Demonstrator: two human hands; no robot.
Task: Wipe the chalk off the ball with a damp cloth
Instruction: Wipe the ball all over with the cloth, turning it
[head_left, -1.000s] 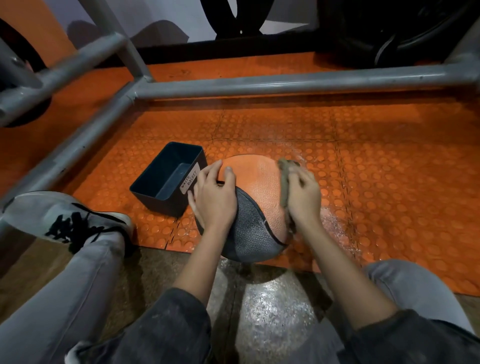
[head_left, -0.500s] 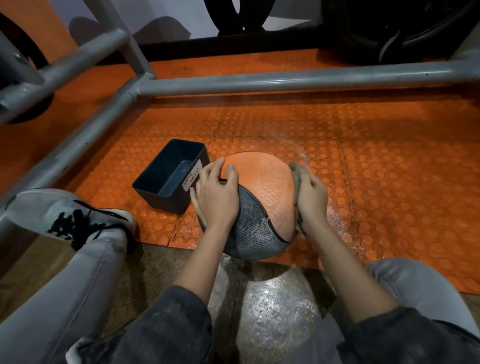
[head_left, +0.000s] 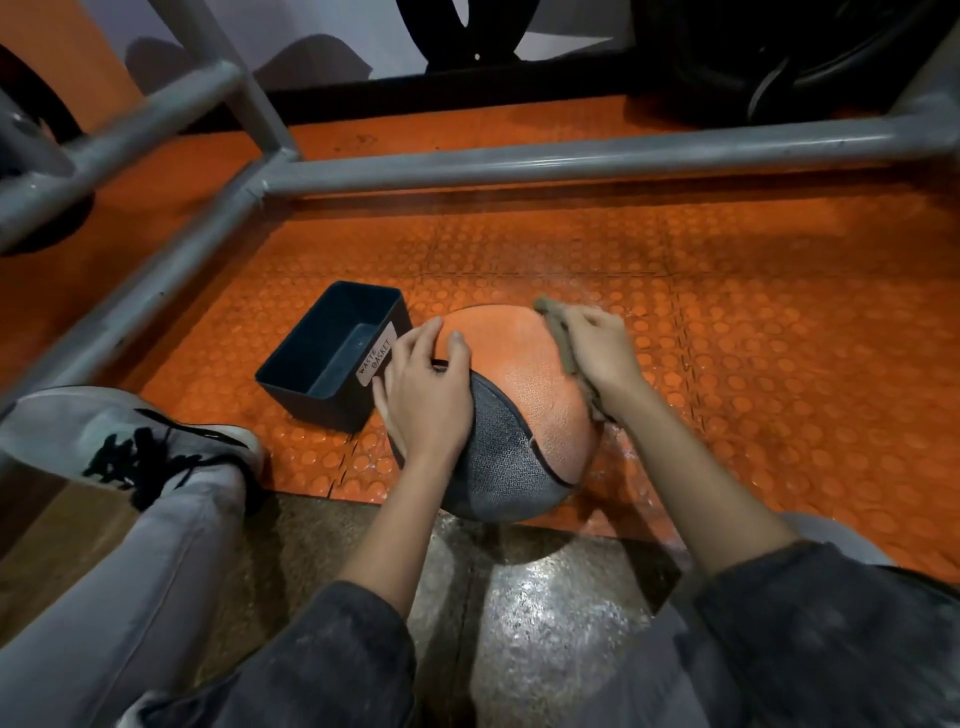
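A grey shoe (head_left: 130, 441) rests at the left edge of the orange studded mat (head_left: 779, 364). A dark bin (head_left: 311, 400) labelled "waste basket" stands just left of the ball (head_left: 519, 374), which sits near the mat's front edge. The left hand (head_left: 426, 389) lies spread over the ball's left side, fingers relaxed. The right hand (head_left: 597, 348) grips a brownish cloth (head_left: 563, 345), pressing it against the ball's upper right
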